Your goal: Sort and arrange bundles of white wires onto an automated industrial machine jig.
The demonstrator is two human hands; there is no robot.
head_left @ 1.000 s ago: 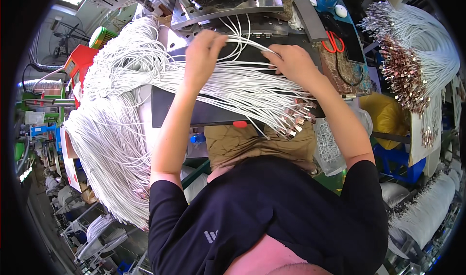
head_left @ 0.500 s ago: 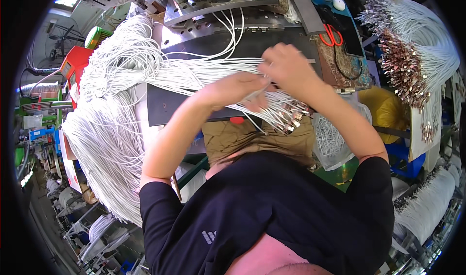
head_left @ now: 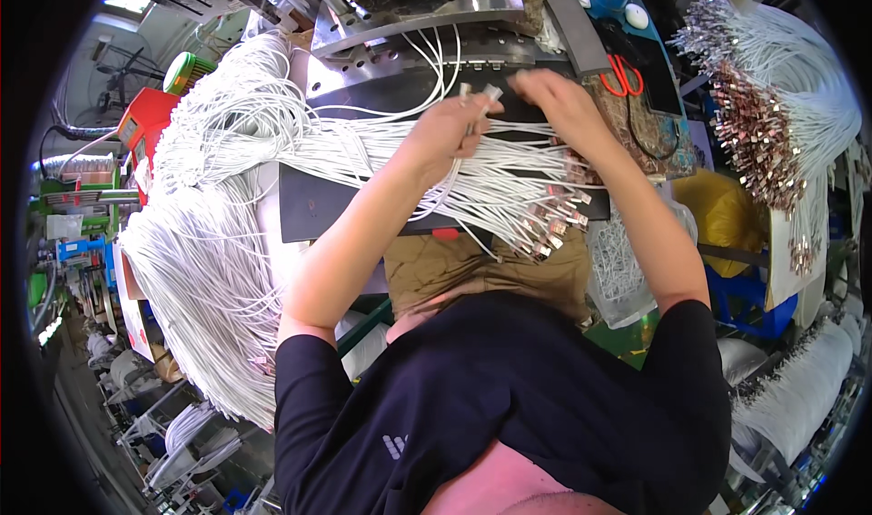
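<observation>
- Spilling off the near tabletop edge (head_left: 363,233): metal terminal ends (head_left: 554,220) of the white wire bundle (head_left: 472,174), fanned out above the lap. Could snag on clothing or drag the whole fan down, judging by how far the tips overhang.
- Pinching a few wires with silver terminals (head_left: 480,93) raised above the bundle: left hand (head_left: 445,129), fingers closed on them. Likely to slip or cross over one another if tugged against the loose strands below.
- Meeting it just beside: right hand (head_left: 559,97), fingers curled at the same wire ends; cannot tell how firm the hold is. Could pull a neighbouring strand along by mistake.
- Heaped at left, draping off the tabletop: big mass of white wires (head_left: 209,242). Prone to tangling with the bundle being sorted.
- Farther back: red-handled scissors (head_left: 622,74) near the right hand, close enough to be knocked; grey metal fixture (head_left: 409,15) behind; another terminal-tipped wire bunch (head_left: 763,124) at far right.
</observation>
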